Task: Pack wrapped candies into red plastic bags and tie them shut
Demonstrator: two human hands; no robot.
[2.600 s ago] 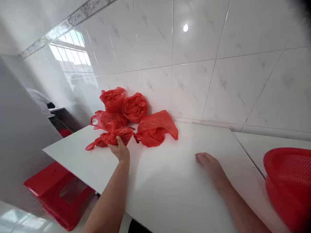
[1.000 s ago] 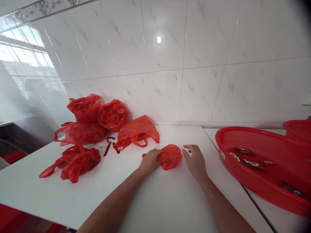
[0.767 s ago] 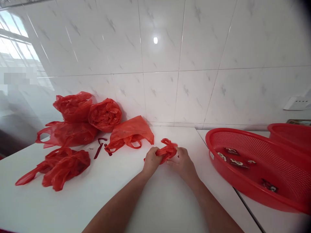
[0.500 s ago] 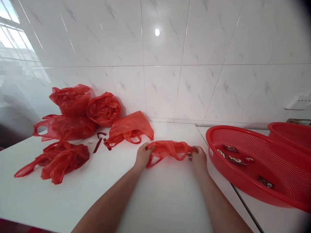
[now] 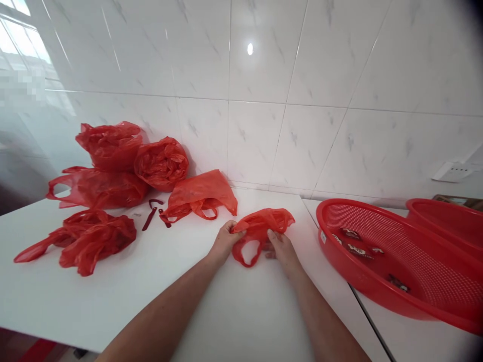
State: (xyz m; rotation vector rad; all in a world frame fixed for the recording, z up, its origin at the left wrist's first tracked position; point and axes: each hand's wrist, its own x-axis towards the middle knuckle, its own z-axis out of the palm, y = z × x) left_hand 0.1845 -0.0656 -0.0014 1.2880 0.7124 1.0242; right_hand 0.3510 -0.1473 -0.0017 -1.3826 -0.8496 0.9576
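Note:
A small red plastic bag (image 5: pixel 264 219) is held low over the white table (image 5: pixel 226 311), its handle loop hanging towards me. My left hand (image 5: pixel 225 238) pinches the bag's left side between thumb and fingers. On the bag's right side, my right hand (image 5: pixel 280 246) closes on the film, thumb on top and fingers partly behind it. Just beyond my left hand lies another red plastic bag (image 5: pixel 204 193), flattened, with its handles towards me.
Several stuffed red bags (image 5: pixel 113 186) are piled at the back left, with a crumpled red bag (image 5: pixel 94 239) in front. Dark red strips (image 5: pixel 150 219) lie beside them. At right stands a red perforated basket (image 5: pixel 377 296) holding several small wrapped packets (image 5: pixel 358 251); a tiled wall rises behind.
My right hand has moved left from the bag's far right end to nearer its middle. A handle loop now hangs open towards me. The view has shifted slightly.

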